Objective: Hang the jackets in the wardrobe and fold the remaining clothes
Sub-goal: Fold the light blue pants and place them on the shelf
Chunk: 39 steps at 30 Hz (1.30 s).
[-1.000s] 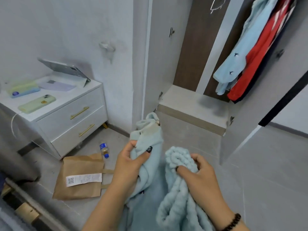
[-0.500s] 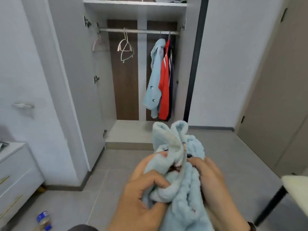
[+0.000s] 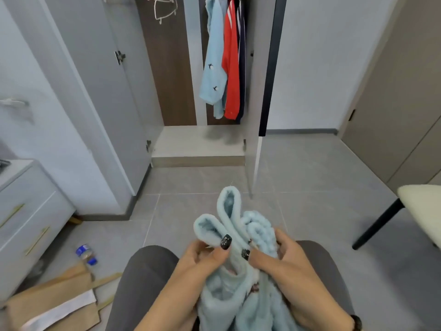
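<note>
Hands at near centre, both closed on a fluffy pale-blue garment (image 3: 238, 295) bunched over the person's lap. The left hand (image 3: 198, 263) grips the garment's left side, thumb pressed on top of the fabric and fingers (image 3: 196, 253) curled beneath it. The right hand (image 3: 286, 266) grips the right side, its fingers wrapped round a ribbed, knobbly fold, with one dark-painted fingertip lying on the fleece between the two hands. Two rounded loops of the garment stand up above the hands, toward the far side.

Far centre: open wardrobe (image 3: 198, 149) with a pale floor board and a dark wood back panel. Three garments hang at its right end, touching one another: a light-blue jacket (image 3: 213, 75) on the left, a red jacket (image 3: 231, 68) beside it, and a dark garment (image 3: 242, 56) at the right edge. Empty white hangers (image 3: 164, 8) hang further left, well apart from the hung clothes.

Left: a white drawer unit (image 3: 28, 211) with gold handles stands against the wall. On the grey tiled floor near it lie a small bottle (image 3: 86, 253) with a blue label and a brown paper bag (image 3: 55, 299) bearing a white label. Right edge: a cream chair seat (image 3: 424, 206) on a black leg.
</note>
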Available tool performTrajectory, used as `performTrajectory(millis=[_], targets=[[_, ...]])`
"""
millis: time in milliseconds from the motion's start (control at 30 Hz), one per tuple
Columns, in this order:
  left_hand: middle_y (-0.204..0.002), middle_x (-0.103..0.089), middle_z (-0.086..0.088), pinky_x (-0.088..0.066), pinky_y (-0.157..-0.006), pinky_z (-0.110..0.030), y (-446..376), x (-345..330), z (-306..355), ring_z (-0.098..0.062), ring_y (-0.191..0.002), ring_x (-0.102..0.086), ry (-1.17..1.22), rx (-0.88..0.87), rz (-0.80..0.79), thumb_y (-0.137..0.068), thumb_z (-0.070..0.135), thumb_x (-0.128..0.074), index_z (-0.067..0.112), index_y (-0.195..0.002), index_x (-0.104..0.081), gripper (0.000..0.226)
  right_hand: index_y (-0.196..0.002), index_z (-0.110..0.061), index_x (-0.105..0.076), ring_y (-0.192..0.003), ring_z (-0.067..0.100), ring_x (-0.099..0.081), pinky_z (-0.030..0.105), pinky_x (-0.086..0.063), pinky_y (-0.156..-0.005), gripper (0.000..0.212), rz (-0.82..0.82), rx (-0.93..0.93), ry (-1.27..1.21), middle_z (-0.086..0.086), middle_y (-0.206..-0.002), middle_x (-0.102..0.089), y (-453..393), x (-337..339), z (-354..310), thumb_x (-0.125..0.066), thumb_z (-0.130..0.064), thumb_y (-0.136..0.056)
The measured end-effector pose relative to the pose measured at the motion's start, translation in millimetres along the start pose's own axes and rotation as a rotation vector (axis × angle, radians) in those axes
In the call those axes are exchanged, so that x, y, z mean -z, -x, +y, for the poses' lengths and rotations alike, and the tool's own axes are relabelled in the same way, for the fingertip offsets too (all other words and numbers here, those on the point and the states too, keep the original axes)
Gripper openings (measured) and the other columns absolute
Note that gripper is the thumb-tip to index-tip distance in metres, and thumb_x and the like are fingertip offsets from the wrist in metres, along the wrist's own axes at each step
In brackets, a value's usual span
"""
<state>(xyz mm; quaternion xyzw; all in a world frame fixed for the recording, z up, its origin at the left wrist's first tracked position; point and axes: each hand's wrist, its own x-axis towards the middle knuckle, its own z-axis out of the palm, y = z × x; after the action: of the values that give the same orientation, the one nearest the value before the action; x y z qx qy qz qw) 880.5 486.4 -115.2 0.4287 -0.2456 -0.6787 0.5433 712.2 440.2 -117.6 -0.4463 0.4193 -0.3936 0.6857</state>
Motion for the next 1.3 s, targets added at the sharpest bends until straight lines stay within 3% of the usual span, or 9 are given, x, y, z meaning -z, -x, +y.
performTrajectory(millis=[100, 300, 400, 633, 800, 900, 1100, 1200, 1300], targets=[[-0.121, -0.067, -0.016, -0.05, -0.098, -0.044, 2, 8, 8, -0.032, -0.114, -0.064, -0.185, 0.114, -0.104, -0.079, 0.037, -0.078, 0.014, -0.127, -0.061, 0.056, -0.096, -0.021, -0.069, -0.095, 0.033, -0.069, 0.047, -0.056, -0.086, 0.042, -0.031, -0.004, 0.073, 0.014, -0.099, -0.072, 2, -9, 11, -0.083, -0.025, -0.057], [-0.1, -0.074, -0.013, -0.052, -0.092, -0.049, 1, 16, 0, -0.03, -0.095, -0.071, -0.365, 0.097, 0.189, -0.096, 0.018, -0.056, 0.013, -0.11, -0.068, 0.02, -0.097, -0.02, -0.071, -0.093, 0.031, -0.07, 0.047, -0.056, -0.085, 0.038, 0.005, -0.057, 0.095, 0.012, -0.096, -0.073, -3, -7, 25, -0.075, -0.012, -0.06], [-0.093, -0.074, -0.019, -0.051, -0.092, -0.056, 0, 24, 9, -0.039, -0.09, -0.07, -0.401, 0.12, 0.29, -0.096, 0.018, -0.055, 0.009, -0.099, -0.072, 0.019, -0.099, -0.019, -0.071, -0.093, 0.031, -0.07, 0.046, -0.056, -0.085, 0.041, 0.009, -0.076, 0.081, 0.011, -0.096, -0.074, -3, -2, 24, -0.072, -0.01, -0.059], [-0.091, -0.075, -0.009, -0.058, -0.081, -0.048, -5, 22, 27, -0.027, -0.086, -0.072, -0.499, -0.037, 0.316, -0.098, 0.029, -0.052, 0.038, -0.084, -0.073, 0.027, -0.104, -0.025, -0.069, -0.097, 0.026, -0.069, 0.04, -0.055, -0.086, 0.047, -0.099, -0.016, 0.097, 0.008, -0.103, -0.073, 0, -1, 11, -0.074, -0.014, -0.059], [-0.078, -0.074, 0.004, -0.051, -0.06, -0.018, -6, 19, 32, -0.007, -0.071, -0.07, -0.694, -0.222, 0.31, -0.098, 0.035, -0.05, 0.044, -0.081, -0.069, 0.026, -0.107, -0.019, -0.066, -0.096, 0.026, -0.069, 0.035, -0.057, -0.084, 0.043, -0.111, 0.051, 0.134, 0.008, -0.101, -0.073, 2, -6, 11, -0.074, -0.01, -0.066], [-0.09, -0.075, 0.004, -0.055, -0.077, -0.027, -3, 17, 24, -0.009, -0.085, -0.071, -0.706, -0.147, 0.159, -0.091, 0.052, -0.052, 0.045, -0.09, -0.066, 0.015, -0.108, -0.017, -0.064, -0.097, 0.027, -0.069, 0.038, -0.057, -0.086, 0.043, -0.106, 0.068, 0.118, 0.008, -0.102, -0.073, 3, -13, 17, -0.079, -0.012, -0.068], [-0.116, -0.064, 0.027, -0.051, -0.094, -0.025, 10, 20, 21, 0.004, -0.11, -0.061, -0.737, 0.103, -0.141, -0.059, 0.076, -0.071, 0.041, -0.128, -0.036, 0.085, -0.113, -0.017, -0.065, -0.103, 0.027, -0.068, 0.038, -0.055, -0.088, 0.034, -0.124, 0.032, 0.062, 0.009, -0.108, -0.072, 1, -12, 25, -0.072, -0.015, -0.08], [-0.115, -0.062, 0.026, -0.053, -0.089, -0.021, 11, 17, 17, 0.008, -0.104, -0.062, -0.926, 0.096, -0.071, -0.047, 0.078, -0.077, 0.044, -0.133, -0.021, 0.108, -0.111, -0.019, -0.067, -0.1, 0.026, -0.069, 0.029, -0.056, -0.08, 0.029, -0.138, 0.01, 0.06, 0.009, -0.106, -0.072, 0, -13, 29, -0.063, -0.002, -0.088], [-0.105, -0.066, 0.021, -0.056, -0.083, -0.022, 8, 15, 10, 0.008, -0.093, -0.065, -0.986, 0.009, 0.039, -0.053, 0.063, -0.08, 0.041, -0.129, -0.025, 0.096, -0.11, -0.021, -0.069, -0.101, 0.028, -0.068, 0.034, -0.056, -0.083, 0.032, -0.138, -0.003, 0.053, 0.011, -0.107, -0.072, -1, -13, 30, -0.058, 0.002, -0.09]])
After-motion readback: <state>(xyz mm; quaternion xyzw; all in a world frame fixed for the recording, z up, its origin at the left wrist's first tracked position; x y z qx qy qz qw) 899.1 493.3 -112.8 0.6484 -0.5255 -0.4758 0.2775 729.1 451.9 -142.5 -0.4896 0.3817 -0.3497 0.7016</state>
